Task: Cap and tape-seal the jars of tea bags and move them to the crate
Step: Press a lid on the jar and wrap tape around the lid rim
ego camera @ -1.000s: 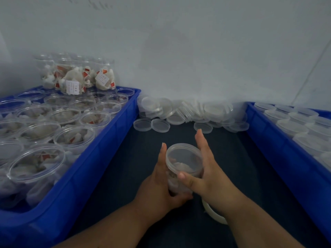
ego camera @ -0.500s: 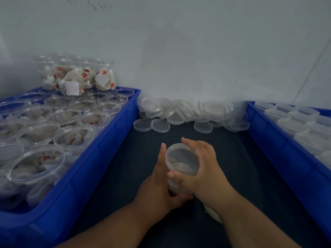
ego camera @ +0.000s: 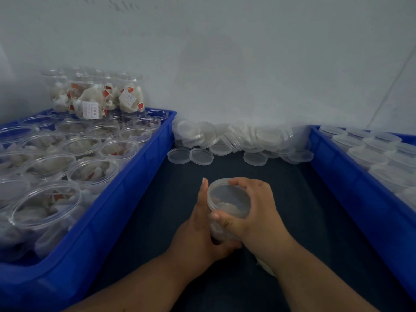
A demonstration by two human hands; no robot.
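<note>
Centre of dark tabletop (ego camera: 157, 221), btwn left blue plastic crate (ego camera: 126, 199) and right blue plastic crate (ego camera: 349, 188): clear round plastic jar of tea bags (ego camera: 218, 229) upright, L hand (ego camera: 198, 233) wrapped round its body, thumb straight up the side, R hand (ego camera: 258, 212) fingers curled over translucent round lid (ego camera: 228, 198) seated on it, thumb pinching rim

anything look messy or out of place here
Only the lids: a loose heap against the wall, many tipped on edge, a few flat in front. Nothing is spilled; the jar gripped by the left hand and right hand sits capped.
</note>
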